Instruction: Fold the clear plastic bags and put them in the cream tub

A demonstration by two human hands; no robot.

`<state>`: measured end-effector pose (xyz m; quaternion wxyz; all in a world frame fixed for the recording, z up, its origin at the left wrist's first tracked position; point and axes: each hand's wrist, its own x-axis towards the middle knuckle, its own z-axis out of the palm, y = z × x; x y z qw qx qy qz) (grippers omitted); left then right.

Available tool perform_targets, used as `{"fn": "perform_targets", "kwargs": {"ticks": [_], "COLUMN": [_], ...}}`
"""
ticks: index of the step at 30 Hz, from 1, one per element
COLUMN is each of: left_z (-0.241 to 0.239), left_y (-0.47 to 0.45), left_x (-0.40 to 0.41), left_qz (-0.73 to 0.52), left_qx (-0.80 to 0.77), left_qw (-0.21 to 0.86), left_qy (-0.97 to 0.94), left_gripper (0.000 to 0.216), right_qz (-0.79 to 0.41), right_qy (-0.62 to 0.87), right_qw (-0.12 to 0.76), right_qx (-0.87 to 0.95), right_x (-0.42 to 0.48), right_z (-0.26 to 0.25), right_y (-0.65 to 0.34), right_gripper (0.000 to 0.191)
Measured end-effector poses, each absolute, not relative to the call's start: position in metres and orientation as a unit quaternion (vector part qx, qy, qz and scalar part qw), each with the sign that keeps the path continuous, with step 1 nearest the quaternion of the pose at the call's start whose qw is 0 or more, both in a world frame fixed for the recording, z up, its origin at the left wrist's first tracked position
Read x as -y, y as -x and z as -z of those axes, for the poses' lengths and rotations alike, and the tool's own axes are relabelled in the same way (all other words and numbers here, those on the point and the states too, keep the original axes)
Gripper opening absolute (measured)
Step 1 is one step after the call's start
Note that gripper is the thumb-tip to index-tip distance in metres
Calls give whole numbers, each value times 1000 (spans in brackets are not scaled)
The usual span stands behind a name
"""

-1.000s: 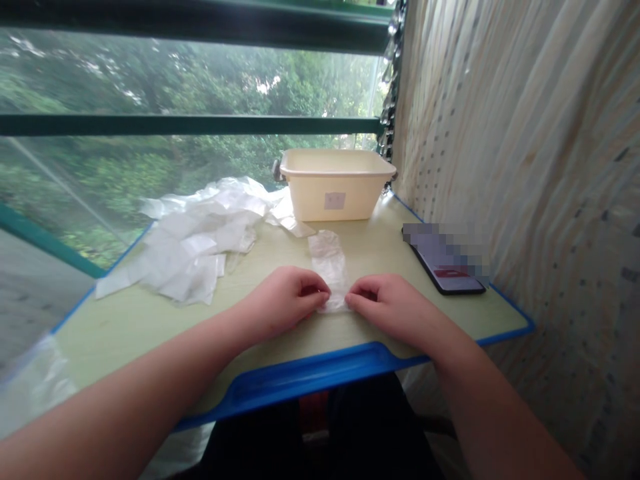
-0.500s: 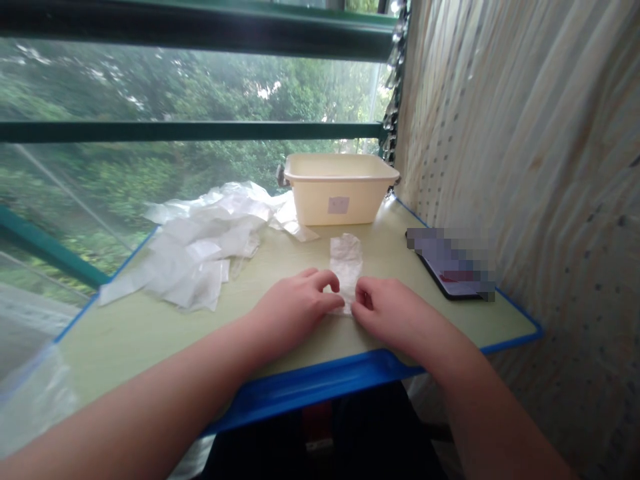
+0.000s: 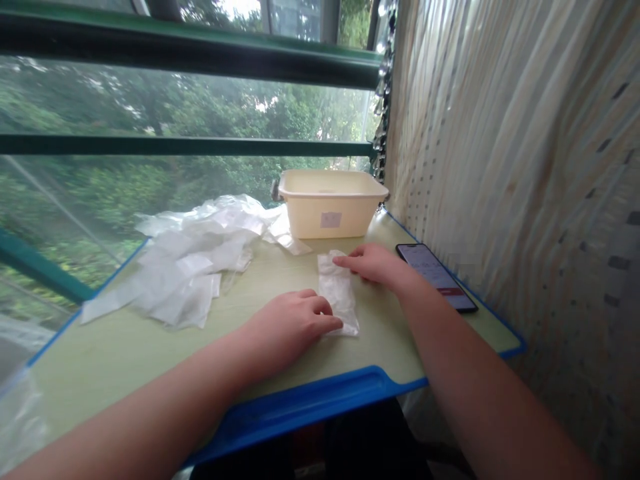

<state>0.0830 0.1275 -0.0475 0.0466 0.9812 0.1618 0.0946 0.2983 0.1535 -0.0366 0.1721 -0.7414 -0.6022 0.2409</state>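
Note:
A narrow strip of folded clear plastic film (image 3: 339, 292) lies lengthwise on the pale green desk (image 3: 150, 347). My left hand (image 3: 290, 327) rests palm down at the strip's near end, fingertips pressing on its lower left edge. My right hand (image 3: 373, 262) lies flat further away, fingers stretched out onto the strip's far end. Neither hand lifts the strip.
A heap of loose clear plastic sheets (image 3: 190, 257) covers the desk's left back. A cream plastic tub (image 3: 330, 203) stands at the back by the window. A phone (image 3: 437, 276) lies at the right near the patterned curtain. The blue desk rim (image 3: 310, 403) runs along the front.
My right hand has slid away from me along the strip, from its near end to its far end. The left hand stays at the near end. The camera tilted slightly.

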Motion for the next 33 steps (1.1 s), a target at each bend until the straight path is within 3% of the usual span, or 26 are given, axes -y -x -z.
{"fn": "perform_targets", "kwargs": {"ticks": [8,12,15,21,27,33], "left_z": [44,47,50,53,51,47], "left_y": [-81,-79,-77,-76,-72,-72], "left_x": [-129,-131,-133,-137,-135,-131], "left_qz": [-88,-98,-108,-129,-144,-132], "left_qx": [-169,-185,-200,-198,-191,-176], "left_qw": [45,75,93,107,75,61], "left_qy": [-981,-975,-969,-966,-968,-974], "left_gripper": [26,27,26,24,23,20], "right_qz": [-305,-345,-307,-162,-175,-197], "right_qy": [624,557,512,434,451,470], "right_qw": [242,322,337,319,248,265], "right_qx": [678,684,728,827,839,819], "right_x": [-154,-154,-150,-138,-143,-151], "right_z": [49,49,49,49,55,63], "right_y": [-286,-285,-285,-283,-286,-289], "right_gripper": [22,17,12,20,22,23]}}
